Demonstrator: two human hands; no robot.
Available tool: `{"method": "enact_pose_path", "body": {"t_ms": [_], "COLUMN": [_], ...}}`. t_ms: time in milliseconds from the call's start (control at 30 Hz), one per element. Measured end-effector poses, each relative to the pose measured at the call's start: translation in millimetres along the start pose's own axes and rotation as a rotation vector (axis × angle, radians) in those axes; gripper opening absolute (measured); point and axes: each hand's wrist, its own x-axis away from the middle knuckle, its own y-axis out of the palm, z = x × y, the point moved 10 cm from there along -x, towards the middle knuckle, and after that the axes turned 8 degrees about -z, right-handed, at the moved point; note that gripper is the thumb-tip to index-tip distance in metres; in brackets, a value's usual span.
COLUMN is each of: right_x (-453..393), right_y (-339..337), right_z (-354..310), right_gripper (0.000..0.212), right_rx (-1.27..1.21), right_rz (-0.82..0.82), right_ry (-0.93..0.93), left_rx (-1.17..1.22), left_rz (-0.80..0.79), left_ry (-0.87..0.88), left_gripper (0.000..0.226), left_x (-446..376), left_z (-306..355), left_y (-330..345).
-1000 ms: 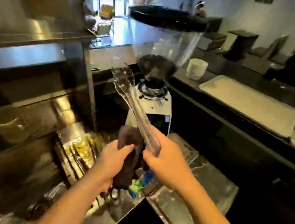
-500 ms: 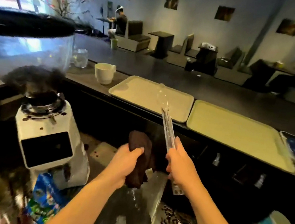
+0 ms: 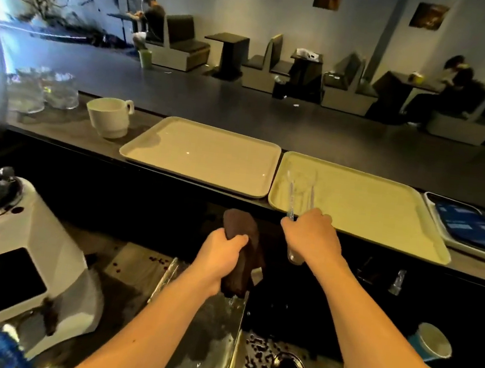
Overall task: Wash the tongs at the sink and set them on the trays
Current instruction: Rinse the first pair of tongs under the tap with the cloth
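Note:
My right hand grips clear plastic tongs near their hinged end. Their two arms are spread and reach over the near left corner of the right beige tray; I cannot tell if the tips touch it. A second beige tray lies to the left on the dark counter, with nothing on it. My left hand holds a dark brown cloth above the steel sink edge. The sink below has a drain and scattered coffee beans.
A white coffee grinder stands at the left. A white cup and clear glasses sit on the counter left of the trays. A metal tray with a blue item lies at the right; a blue paper cup is lower right.
The view has swung right from the grinder to the trays. My right hand carried the tongs from over the left tray to the right tray, and their arms spread apart. The left hand keeps the cloth.

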Motion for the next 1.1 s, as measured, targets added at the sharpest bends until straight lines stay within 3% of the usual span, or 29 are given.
{"method": "enact_pose_path", "body": {"t_ms": [133, 433, 500, 600, 667, 800, 967, 1100], "right_x": [-19, -50, -36, 1, 20, 49, 109, 176], "right_y": [-13, -35, -50, -48, -23, 48, 135, 200], "right_z": [-2, -16, -33, -79, -103, -131, -160, -187], "right_gripper": [0.072, 0.083, 0.081, 0.058, 0.042, 0.02, 0.017, 0.012], "right_rx": [0.063, 0.093, 0.143, 0.124, 0.039, -0.243, -0.361, -0.307], "right_rz": [0.095, 0.147, 0.301, 0.428, 0.316, -0.069, -0.353, -0.508], "right_ry": [0.05, 0.092, -0.009, -0.352, -0.52, -0.612, -0.718, -0.835], "left_rx": [0.068, 0.099, 0.108, 0.104, 0.13, 0.214, 0.304, 0.374], "left_rz": [-0.004, -0.039, -0.029, 0.01, 0.041, 0.126, 0.254, 0.404], "left_ry": [-0.046, -0.059, -0.044, -0.024, -0.026, -0.022, -0.052, -0.098], "left_gripper": [0.011, 0.012, 0.01, 0.01, 0.01, 0.013, 0.02, 0.015], "left_x": [-14, -25, -22, -15, -8, 18, 80, 154], "left_z": [0, 2, 3, -1, -7, -31, -86, -140], "left_y": [5, 7, 2, -13, -25, -65, -132, -187]}}
